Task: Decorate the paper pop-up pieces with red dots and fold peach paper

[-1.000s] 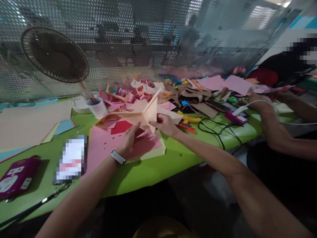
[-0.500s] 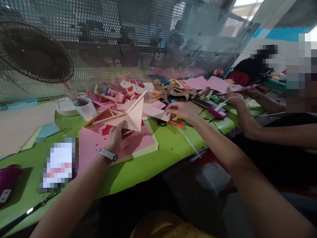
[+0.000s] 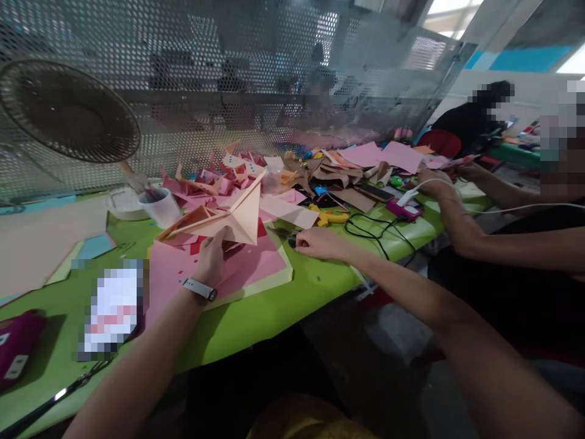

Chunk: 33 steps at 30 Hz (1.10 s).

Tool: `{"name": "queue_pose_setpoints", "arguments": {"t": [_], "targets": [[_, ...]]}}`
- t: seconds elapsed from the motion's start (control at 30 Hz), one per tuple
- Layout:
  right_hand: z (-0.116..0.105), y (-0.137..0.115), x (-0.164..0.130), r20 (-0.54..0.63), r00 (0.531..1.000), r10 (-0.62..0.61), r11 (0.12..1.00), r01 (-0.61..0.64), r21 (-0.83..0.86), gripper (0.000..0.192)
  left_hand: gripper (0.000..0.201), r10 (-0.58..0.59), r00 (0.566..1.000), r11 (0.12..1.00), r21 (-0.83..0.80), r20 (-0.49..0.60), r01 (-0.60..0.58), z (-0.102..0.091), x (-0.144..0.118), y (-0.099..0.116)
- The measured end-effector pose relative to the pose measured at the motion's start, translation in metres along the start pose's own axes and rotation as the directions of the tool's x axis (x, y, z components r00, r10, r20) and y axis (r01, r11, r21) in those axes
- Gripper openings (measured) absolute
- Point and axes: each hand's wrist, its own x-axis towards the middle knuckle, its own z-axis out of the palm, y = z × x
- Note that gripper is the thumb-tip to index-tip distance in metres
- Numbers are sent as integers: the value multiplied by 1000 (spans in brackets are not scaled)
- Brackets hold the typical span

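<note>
So the left hand (image 3: pixel 211 255) is pinched on the underside of the folded peach paper piece (image 3: pixel 231 216), holding it up just above the pink sheet (image 3: pixel 256 262), which lies right under that hand on the green table (image 3: pixel 283 311). The fold's pointed tip sticks up and away from the wrist, which has a watch (image 3: pixel 200 289) on it.

What's changed: a second ago both hands were on the paper. Now the right hand (image 3: pixel 320 242) has let go, swung out to the right over the clutter and dropped to the table, just right of the pink sheet. Its fingers are curled loosely together over something small and dark at the fingertips, maybe scissors (image 3: pixel 287 235), too blurry to be sure it's gripped. So the fold is a one-hand hold now, and my guess is folding is paused while a tool gets picked up.

Beyond the right hand: yellow scissors (image 3: pixel 329 216), a black cable (image 3: pixel 375 230), and a co-worker's arm (image 3: pixel 461 225).
</note>
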Motion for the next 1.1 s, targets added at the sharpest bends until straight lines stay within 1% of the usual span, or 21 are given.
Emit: {"name": "queue_pose_setpoints", "arguments": {"t": [0.07, 0.13, 0.17, 0.3, 0.37, 0.47, 0.53, 0.67, 0.83, 0.9, 0.93, 0.97, 1.0, 1.07, 1.1], "targets": [[-1, -1, -6, -43, 998, 35, 999, -35, 1, 23, 18, 10, 1000, 1000, 11, 19, -10, 0, 0, -1], [0, -1, -6, -110, 991, 82, 996, -86, -31, 27, 21, 24, 999, 999, 33, 43, -25, 0, -1, -2], [0, -1, -5, -126, 987, 98, 993, -105, -49, 29, 22, 30, 998, 998, 45, 47, -32, 0, -2, -2], [-1, -4, 4, -82, 988, 128, 987, -135, -85, 41, 25, 62, 996, 995, 76, 62, -67, -1, -6, -3], [-3, -6, 7, -51, 990, 132, 987, -136, -90, 38, 26, 85, 993, 992, 85, 84, -92, -2, -6, -4], [-3, -7, 7, -12, 991, 130, 989, -130, -73, 27, 29, 111, 988, 989, 81, 110, -121, -5, -3, -7], [-3, -5, 7, -7, 990, 143, 988, -143, -53, 25, 31, 118, 987, 988, 84, 113, -128, -6, -1, -8], [-4, -1, 10, 35, 987, 159, 987, -158, -14, 22, 31, 89, 991, 991, 89, 101, -98, -6, -1, -8], [-4, 4, 12, 68, 985, 161, 985, -165, 51, 16, 35, 70, 993, 996, 40, 100, -74, -1, -6, -4], [-3, 7, 11, 97, 981, 169, 973, -182, 142, 13, 35, 69, 993, 997, 25, 92, -72, 0, -7, -4], [-2, 8, 11, 117, 976, 184, 947, -208, 243, 11, 34, 67, 994, 997, 17, 86, -69, 0, -7, -4], [-1, 9, 10, 142, 970, 199, 894, -239, 380, 11, 33, 67, 994, 998, 11, 82, -68, 0, -7, -4], [1, 9, 9, 169, 964, 208, 801, -266, 536, 12, 33, 70, 994, 997, 5, 84, -71, 0, -7, -4], [5, 6, 5, 205, 960, 192, 526, -277, 804, 15, 34, 86, 992, 996, -7, 91, -85, -1, -7, -4], [8, 2, 2, 207, 963, 171, 394, -260, 881, 16, 34, 94, 991, 996, -17, 91, -93, -2, -8, -4]]}}
